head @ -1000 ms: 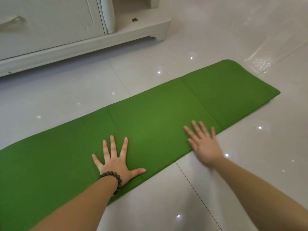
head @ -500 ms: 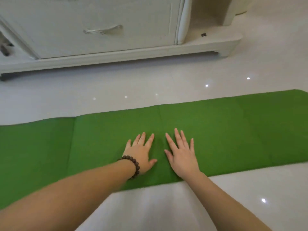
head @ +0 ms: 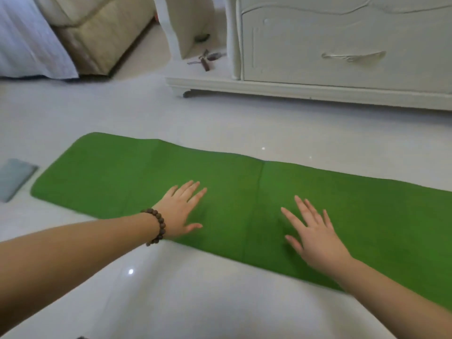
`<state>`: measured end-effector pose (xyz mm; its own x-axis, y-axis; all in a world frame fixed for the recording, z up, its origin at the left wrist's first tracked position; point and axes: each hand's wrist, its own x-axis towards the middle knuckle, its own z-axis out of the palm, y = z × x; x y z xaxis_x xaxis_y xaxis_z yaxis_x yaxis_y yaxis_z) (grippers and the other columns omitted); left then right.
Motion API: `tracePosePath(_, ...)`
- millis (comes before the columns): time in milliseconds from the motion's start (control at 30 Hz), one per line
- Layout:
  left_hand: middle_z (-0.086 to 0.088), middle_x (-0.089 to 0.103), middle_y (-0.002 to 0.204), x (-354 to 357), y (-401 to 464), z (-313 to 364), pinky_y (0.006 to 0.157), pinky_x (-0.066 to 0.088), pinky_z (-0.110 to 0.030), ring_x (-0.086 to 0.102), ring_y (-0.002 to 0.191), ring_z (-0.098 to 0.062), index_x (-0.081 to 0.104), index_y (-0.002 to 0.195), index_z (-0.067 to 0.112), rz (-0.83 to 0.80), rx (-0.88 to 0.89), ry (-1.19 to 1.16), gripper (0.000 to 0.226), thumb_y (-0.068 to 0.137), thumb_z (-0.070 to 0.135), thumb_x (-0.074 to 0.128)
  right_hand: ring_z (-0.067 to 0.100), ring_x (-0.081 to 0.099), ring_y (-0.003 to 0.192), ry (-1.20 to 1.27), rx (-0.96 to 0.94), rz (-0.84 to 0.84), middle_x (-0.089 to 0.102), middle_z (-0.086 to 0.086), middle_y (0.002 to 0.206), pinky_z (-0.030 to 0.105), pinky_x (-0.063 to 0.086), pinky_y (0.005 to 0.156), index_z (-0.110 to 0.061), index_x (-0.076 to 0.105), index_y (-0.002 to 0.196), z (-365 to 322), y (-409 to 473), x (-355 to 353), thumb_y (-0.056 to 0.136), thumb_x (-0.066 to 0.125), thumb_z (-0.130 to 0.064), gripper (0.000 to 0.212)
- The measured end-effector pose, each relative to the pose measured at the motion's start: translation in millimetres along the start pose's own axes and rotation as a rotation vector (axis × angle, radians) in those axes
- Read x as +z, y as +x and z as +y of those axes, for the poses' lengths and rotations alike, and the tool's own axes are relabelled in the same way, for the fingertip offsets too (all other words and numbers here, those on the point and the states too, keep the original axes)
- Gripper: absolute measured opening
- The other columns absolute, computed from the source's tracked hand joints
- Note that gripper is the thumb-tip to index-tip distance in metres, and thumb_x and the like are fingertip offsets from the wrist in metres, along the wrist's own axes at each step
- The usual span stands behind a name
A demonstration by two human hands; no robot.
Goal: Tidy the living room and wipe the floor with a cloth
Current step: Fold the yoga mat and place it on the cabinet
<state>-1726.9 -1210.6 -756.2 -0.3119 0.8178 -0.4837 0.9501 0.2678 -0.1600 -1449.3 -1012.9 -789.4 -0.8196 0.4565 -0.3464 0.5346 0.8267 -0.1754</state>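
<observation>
Green cloth (head: 244,192) lies flat on the pale tiled floor (head: 171,302), its long axis running from the rounded end at upper left down to the right edge of view. The left hand (head: 179,211) and right hand (head: 315,238) press on it with straight, spread fingers, well apart, gripping nothing.

Plain green cloth (head: 244,192); glossy white floor (head: 171,113); brown bead bracelet (head: 156,226); cream cabinet (head: 342,45)
</observation>
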Motion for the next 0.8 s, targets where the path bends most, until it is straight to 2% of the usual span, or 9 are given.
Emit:
tracePosePath(133, -0.01, -0.028, 0.154, 72, -28, -72, 0.117, -0.005, -0.056, -0.024, 0.144, -0.028, -0.028, 0.145, 0.026, -0.071, 0.054, 0.068, 0.109, 0.078, 0.081, 0.037, 0.022, -0.017, 0.145, -0.165, -0.124, -0.104, -0.034, 0.002, 0.147, 0.049, -0.001, 0.118, -0.036, -0.007, 0.149, -56, 29, -27, 0.097, 0.03, -0.053, 0.067)
tracePosePath(200, -0.011, -0.03, 0.153, 101, -31, -100, 0.114, -0.008, -0.061, -0.032, 0.139, -0.032, -0.04, 0.137, 0.033, -0.061, 0.074, 0.073, 0.104, 0.08, 0.079, 0.034, 0.022, -0.016, 0.145, -0.213, -0.191, -0.155, -0.032, 0.0, 0.149, 0.05, 0.0, 0.118, -0.036, -0.005, 0.149, -95, 51, -33, 0.096, 0.031, -0.054, 0.067)
tracePosePath(300, -0.012, -0.028, 0.155, 120, -32, -120, 0.11, -0.012, -0.063, -0.039, 0.129, -0.035, -0.049, 0.128, 0.033, -0.051, 0.088, 0.061, 0.091, 0.097, 0.053, 0.034, 0.022, -0.015, 0.145, -0.166, -0.203, -0.207, -0.025, 0.001, 0.155, 0.055, 0.002, 0.117, -0.035, -0.004, 0.15, -157, 83, -22, 0.095, 0.035, -0.056, 0.071)
tracePosePath(367, -0.013, -0.029, 0.155, 124, -33, -130, 0.109, -0.011, -0.067, -0.037, 0.13, -0.036, -0.04, 0.134, 0.031, -0.047, 0.116, 0.084, 0.083, 0.1, 0.027, 0.035, 0.024, -0.017, 0.145, -0.125, -0.204, -0.27, -0.025, 0.002, 0.155, 0.061, 0.0, 0.114, -0.035, -0.007, 0.149, -198, 96, -2, 0.091, 0.04, -0.06, 0.079)
tracePosePath(433, -0.013, -0.033, 0.152, 124, -34, -144, 0.108, -0.007, -0.071, -0.036, 0.132, -0.038, -0.036, 0.138, 0.033, -0.045, 0.079, 0.073, 0.086, 0.097, 0.011, 0.036, 0.03, -0.024, 0.142, -0.111, -0.207, -0.334, -0.03, 0.003, 0.153, 0.067, -0.004, 0.11, -0.034, -0.013, 0.148, -234, 102, 23, 0.088, 0.044, -0.061, 0.088)
tracePosePath(500, -0.015, -0.037, 0.149, 126, -34, -157, 0.108, -0.004, -0.072, -0.034, 0.136, -0.039, -0.034, 0.14, 0.034, -0.055, -0.015, 0.043, 0.096, 0.089, -0.003, 0.037, 0.04, -0.028, 0.138, -0.133, -0.159, -0.335, -0.033, 0.01, 0.152, 0.072, -0.007, 0.105, -0.031, -0.02, 0.147, -259, 104, 42, 0.092, 0.044, -0.047, 0.085)
tracePosePath(633, -0.022, -0.03, 0.152, 124, -36, -159, 0.111, -0.003, -0.068, -0.028, 0.141, -0.035, -0.03, 0.144, 0.034, -0.155, -0.101, -0.056, 0.11, 0.072, -0.024, 0.031, 0.048, -0.026, 0.136, -0.237, -0.097, -0.277, -0.035, 0.019, 0.146, 0.073, -0.002, 0.104, -0.017, -0.028, 0.141, -279, 103, 52, 0.092, 0.032, -0.002, 0.079)
tracePosePath(733, -0.021, -0.029, 0.152, 128, -50, -151, 0.112, -0.004, -0.066, -0.028, 0.141, -0.036, -0.028, 0.144, 0.035, -0.172, -0.123, -0.114, 0.112, 0.065, -0.025, 0.024, 0.044, -0.032, 0.131, -0.261, -0.11, -0.26, -0.035, 0.019, 0.143, 0.073, -0.001, 0.104, -0.009, -0.029, 0.135, -279, 90, 59, 0.087, 0.034, 0.006, 0.08)
tracePosePath(800, -0.022, -0.03, 0.152, 138, -61, -148, 0.112, -0.004, -0.066, -0.03, 0.14, -0.036, -0.033, 0.139, 0.035, -0.187, -0.12, -0.127, 0.109, 0.069, -0.023, 0.027, 0.046, -0.018, 0.137, -0.267, -0.128, -0.157, -0.012, 0.026, 0.151, 0.076, 0.009, 0.103, -0.009, -0.008, 0.145, -280, 82, 73, 0.073, 0.053, 0.003, 0.095)
